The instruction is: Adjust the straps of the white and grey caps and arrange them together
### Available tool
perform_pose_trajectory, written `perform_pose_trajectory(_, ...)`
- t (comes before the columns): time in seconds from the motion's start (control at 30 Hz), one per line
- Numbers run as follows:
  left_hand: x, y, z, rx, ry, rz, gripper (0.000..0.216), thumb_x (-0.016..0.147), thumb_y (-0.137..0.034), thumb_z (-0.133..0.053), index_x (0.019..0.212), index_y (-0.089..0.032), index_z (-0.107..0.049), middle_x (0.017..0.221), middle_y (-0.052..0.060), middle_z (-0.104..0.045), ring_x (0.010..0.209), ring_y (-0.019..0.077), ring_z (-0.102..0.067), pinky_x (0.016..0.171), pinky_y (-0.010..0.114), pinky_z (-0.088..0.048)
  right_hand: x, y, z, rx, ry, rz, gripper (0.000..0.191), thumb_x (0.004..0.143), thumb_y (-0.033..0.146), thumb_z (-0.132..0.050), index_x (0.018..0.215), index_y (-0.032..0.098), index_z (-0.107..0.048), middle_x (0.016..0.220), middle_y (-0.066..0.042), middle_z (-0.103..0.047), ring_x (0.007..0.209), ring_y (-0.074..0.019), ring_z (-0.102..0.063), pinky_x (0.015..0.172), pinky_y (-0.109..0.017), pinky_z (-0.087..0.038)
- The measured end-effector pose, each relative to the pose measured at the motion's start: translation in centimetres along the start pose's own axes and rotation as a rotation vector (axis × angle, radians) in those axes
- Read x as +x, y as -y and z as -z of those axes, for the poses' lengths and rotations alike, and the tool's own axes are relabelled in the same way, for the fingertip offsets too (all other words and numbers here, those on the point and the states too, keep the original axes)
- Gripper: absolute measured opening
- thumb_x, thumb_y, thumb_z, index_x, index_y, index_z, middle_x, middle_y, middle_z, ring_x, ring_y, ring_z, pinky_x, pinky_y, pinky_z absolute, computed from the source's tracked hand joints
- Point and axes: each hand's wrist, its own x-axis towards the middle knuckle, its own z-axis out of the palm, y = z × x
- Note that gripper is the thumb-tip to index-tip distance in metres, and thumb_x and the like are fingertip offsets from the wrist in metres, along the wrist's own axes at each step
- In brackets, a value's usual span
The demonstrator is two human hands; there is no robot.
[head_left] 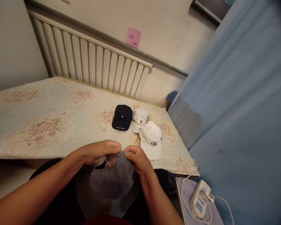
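A grey baseball cap (pixel 117 179) hangs over my lap, its back opening turned up toward me. My left hand (pixel 104 151) grips the cap at the edge of that opening, thumb on top and some fingers hidden inside. Close beside it, my right hand (pixel 138 157) pinches the cap's rim between thumb and fingers. Past my hands on the bed lie a black cap (pixel 122 117), a white cap with a small dark emblem (pixel 140 117) and a white cap with "CK" lettering (pixel 151 137). A cream cap (pixel 155 120) is partly hidden behind the white ones.
The bed (pixel 89 122) has a pale floral cover. Behind it runs a white radiator (pixel 91 56) below a pink note (pixel 133 37). A blue curtain (pixel 234 103) hangs at right, above a small table (pixel 186 200) bearing a power strip (pixel 200 200) with loose cables.
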Motion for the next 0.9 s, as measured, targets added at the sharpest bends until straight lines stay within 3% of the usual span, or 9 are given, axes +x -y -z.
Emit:
perform_pose_trajectory(0.2,0.0,-0.9,-0.4,0.207,-0.083,0.007,0.029,0.078,-0.043,-0.063,0.066,-0.019,-0.052,0.049,-0.004,-0.045,0.043,0.0089,-0.033,0.045,0.023,-0.018,-0.9,0.9,0.2,-0.205,0.022,0.022,0.018,0.068,0.032,-0.072,0.071,0.016,-0.065,0.054,0.007,-0.053,0.047,-0.0056,-0.039,0.048,-0.02,-0.026)
perform_pose_trajectory(0.4,-1.3,0.5,3.0,0.25,-0.127,-0.002,0.036,0.079,-0.05,-0.061,0.068,-0.018,-0.048,0.051,-0.005,-0.044,0.047,0.0089,-0.034,0.047,0.022,-0.019,-1.3,-0.6,2.6,-0.253,0.028,-0.129,0.02,0.065,0.034,-0.071,0.071,0.017,-0.064,0.055,0.006,-0.056,0.046,-0.0069,-0.043,0.048,-0.02,-0.029)
perform_pose_trajectory(0.53,-2.1,1.2,4.8,0.327,-0.056,0.059,0.038,0.082,-0.052,-0.057,0.067,-0.018,-0.047,0.054,-0.003,-0.047,0.048,0.0094,-0.036,0.049,0.022,-0.022,-1.6,-1.0,3.0,-0.404,0.046,-0.112,0.015,0.069,0.031,-0.068,0.072,0.016,-0.065,0.055,0.006,-0.053,0.049,-0.0066,-0.04,0.05,-0.021,-0.029)
perform_pose_trajectory(0.7,-1.5,-0.5,2.5,0.607,0.039,0.012,0.031,0.086,-0.046,-0.051,0.079,-0.018,-0.06,0.077,0.0,-0.058,0.068,0.0136,-0.047,0.06,0.023,-0.034,-1.4,0.0,0.9,-0.554,0.078,-0.052,0.01,0.074,0.026,-0.063,0.07,0.017,-0.065,0.057,0.006,-0.049,0.053,-0.0069,-0.039,0.052,-0.021,-0.029)
perform_pose_trajectory(0.77,-0.8,-0.9,0.9,0.681,0.069,0.016,0.027,0.084,-0.041,-0.051,0.076,-0.018,-0.06,0.072,-0.001,-0.055,0.066,0.0129,-0.045,0.06,0.023,-0.033,-1.4,0.4,0.1,-0.602,0.102,-0.007,0.009,0.075,0.024,-0.062,0.071,0.017,-0.065,0.058,0.006,-0.049,0.055,-0.0069,-0.038,0.053,-0.021,-0.029)
perform_pose_trajectory(0.9,0.0,-0.4,-0.7,0.742,0.009,-0.001,0.024,0.082,-0.036,-0.05,0.066,-0.018,-0.052,0.062,-0.004,-0.044,0.059,0.0115,-0.038,0.056,0.024,-0.03,-1.6,0.8,0.0,-0.656,0.14,0.002,0.008,0.076,0.023,-0.062,0.072,0.017,-0.065,0.057,0.007,-0.046,0.054,-0.0065,-0.036,0.051,-0.02,-0.027)
